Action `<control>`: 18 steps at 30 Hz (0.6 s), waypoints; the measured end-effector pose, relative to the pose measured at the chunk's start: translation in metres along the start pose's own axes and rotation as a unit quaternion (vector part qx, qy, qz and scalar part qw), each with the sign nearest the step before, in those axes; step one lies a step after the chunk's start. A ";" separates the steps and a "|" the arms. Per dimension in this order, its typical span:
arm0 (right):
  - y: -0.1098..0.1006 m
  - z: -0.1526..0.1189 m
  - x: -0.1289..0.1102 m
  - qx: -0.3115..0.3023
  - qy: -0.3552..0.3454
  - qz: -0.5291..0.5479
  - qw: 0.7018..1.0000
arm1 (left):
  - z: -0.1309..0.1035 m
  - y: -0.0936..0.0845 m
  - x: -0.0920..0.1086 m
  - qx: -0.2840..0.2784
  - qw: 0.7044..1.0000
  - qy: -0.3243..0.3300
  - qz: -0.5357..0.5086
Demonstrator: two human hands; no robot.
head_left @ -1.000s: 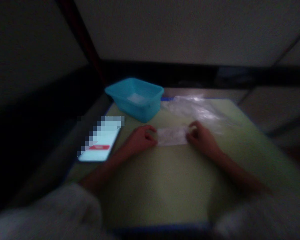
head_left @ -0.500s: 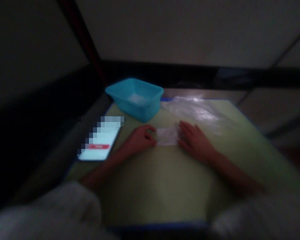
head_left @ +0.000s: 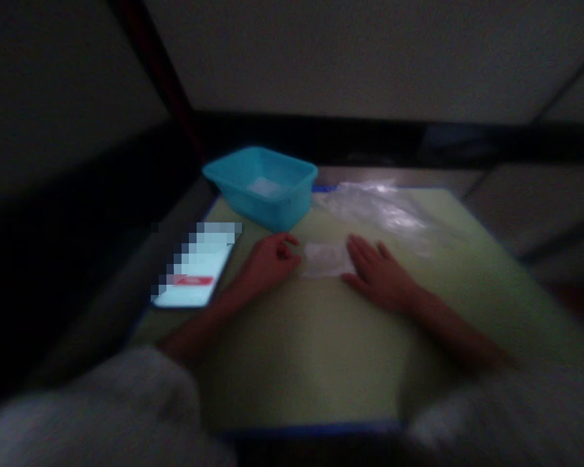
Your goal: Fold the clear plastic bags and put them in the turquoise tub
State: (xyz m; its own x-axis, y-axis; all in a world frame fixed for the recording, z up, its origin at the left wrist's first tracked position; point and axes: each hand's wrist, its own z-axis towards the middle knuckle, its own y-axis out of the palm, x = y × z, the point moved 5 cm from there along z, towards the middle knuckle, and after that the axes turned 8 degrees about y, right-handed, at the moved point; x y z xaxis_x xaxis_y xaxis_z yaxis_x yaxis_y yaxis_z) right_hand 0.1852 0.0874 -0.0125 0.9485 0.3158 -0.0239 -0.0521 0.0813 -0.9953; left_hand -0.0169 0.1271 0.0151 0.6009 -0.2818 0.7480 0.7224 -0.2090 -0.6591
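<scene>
A small, pale, see-through plastic packet (head_left: 325, 259) lies flat on the yellowish table mat between my hands. What is inside it, if anything, is too dim to make out. My right hand (head_left: 377, 269) rests flat, palm down, its fingertips on the packet's right edge. Just off the left edge is my left hand (head_left: 275, 258), its fingers curved with a gap between thumb and forefinger and nothing seen in them. Behind my right hand spreads a crumpled clear plastic sheet or bag (head_left: 389, 211).
A blue plastic basket (head_left: 287, 211) stands at the back left, with a whitish piece (head_left: 263, 187) inside. A lit phone or tablet (head_left: 189, 292) lies left of my left forearm. The mat (head_left: 311, 363) has a blue edge; walls rise behind it. The room is dark.
My left hand has drawn slightly away from the packet's left edge. The fingers of my right hand lie flatter on its right side. The view has tilted down slightly.
</scene>
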 end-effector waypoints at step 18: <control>0.004 0.002 0.000 -0.024 -0.007 -0.009 1.000 | -0.003 0.097 0.048 -0.064 0.933 0.265 0.237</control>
State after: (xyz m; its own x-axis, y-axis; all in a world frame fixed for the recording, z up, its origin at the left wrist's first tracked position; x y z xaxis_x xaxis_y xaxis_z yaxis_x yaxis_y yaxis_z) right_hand 0.1843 0.0897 -0.0160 0.9446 0.3282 -0.0056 -0.0202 0.0409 -0.9990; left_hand 0.0811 0.0906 -0.0130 0.5640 -0.7872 0.2496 0.3517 -0.0445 -0.9351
